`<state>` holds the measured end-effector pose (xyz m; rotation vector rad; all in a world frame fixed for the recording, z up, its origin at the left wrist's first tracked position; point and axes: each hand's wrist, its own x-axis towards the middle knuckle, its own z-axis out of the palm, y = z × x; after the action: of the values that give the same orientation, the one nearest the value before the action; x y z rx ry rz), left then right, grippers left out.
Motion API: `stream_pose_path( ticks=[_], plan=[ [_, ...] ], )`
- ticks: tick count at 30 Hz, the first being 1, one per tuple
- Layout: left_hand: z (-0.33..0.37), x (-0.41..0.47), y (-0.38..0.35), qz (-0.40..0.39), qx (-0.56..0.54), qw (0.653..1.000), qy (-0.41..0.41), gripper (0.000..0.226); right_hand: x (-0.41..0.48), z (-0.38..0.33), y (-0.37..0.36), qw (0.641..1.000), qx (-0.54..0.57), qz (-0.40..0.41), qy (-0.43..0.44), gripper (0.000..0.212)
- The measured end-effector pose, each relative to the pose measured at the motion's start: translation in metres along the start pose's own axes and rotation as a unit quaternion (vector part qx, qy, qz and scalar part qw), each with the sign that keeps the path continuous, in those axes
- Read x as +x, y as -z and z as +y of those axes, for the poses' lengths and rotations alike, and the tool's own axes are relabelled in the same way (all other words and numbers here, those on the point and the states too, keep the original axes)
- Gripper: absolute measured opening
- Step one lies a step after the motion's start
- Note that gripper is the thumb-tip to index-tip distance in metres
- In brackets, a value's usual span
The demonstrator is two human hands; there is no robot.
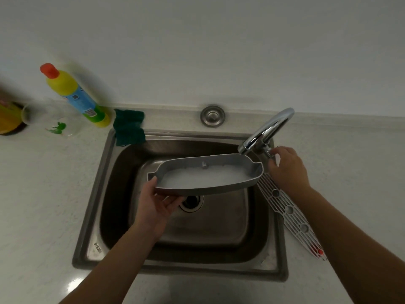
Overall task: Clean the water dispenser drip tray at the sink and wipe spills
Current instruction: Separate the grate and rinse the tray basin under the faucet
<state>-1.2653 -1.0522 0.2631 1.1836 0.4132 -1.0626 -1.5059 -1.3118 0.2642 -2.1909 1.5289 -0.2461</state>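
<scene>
A grey oval drip tray [252, 166] hangs over the steel sink [105, 194], roughly level, with foamy white water in it. My left hand [156, 204] grips its left end from below, thumb on the rim. The chrome faucet [268, 130] arches from the right, its spout over the tray's right end. My right hand [287, 166] pinches the faucet's small handle [269, 152]. The tray's white slotted grille [289, 210] lies on the sink's right rim and counter.
A green cloth [129, 126] drapes over the sink's back left corner. A yellow bottle [74, 95] with a red cap, a clear glass [52, 121] and a dark jar [9, 119] stand on the counter at left. A round steel cap [212, 116] sits behind the sink.
</scene>
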Motion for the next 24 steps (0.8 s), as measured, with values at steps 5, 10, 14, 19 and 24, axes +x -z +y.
stream_pose_path(
  ticks=[5, 10, 14, 19, 24],
  plan=[
    [-0.003, 0.010, -0.011, -0.009, 0.001, 1.000, 0.014, 0.046, -0.005, -0.004, -0.006, 1.000, -0.021, -0.006, 0.003, 0.027],
    [-0.001, 0.013, -0.011, -0.015, 0.007, 1.000, 0.016, 0.047, -0.005, -0.004, -0.006, 0.999, 0.024, -0.015, -0.014, 0.025],
    [0.000, 0.014, -0.012, -0.030, 0.006, 0.999, 0.018, 0.046, -0.007, -0.002, -0.003, 0.993, -0.044, -0.090, 0.055, 0.023],
    [-0.001, 0.022, -0.012, -0.038, 0.003, 0.999, 0.017, 0.043, -0.018, -0.010, 0.008, 0.988, 0.132, -0.031, -0.072, 0.020],
    [-0.017, 0.034, -0.011, -0.039, 0.029, 0.998, 0.033, 0.042, -0.060, -0.035, 0.020, 0.908, 0.352, -0.125, -0.190, 0.030]
  ],
)
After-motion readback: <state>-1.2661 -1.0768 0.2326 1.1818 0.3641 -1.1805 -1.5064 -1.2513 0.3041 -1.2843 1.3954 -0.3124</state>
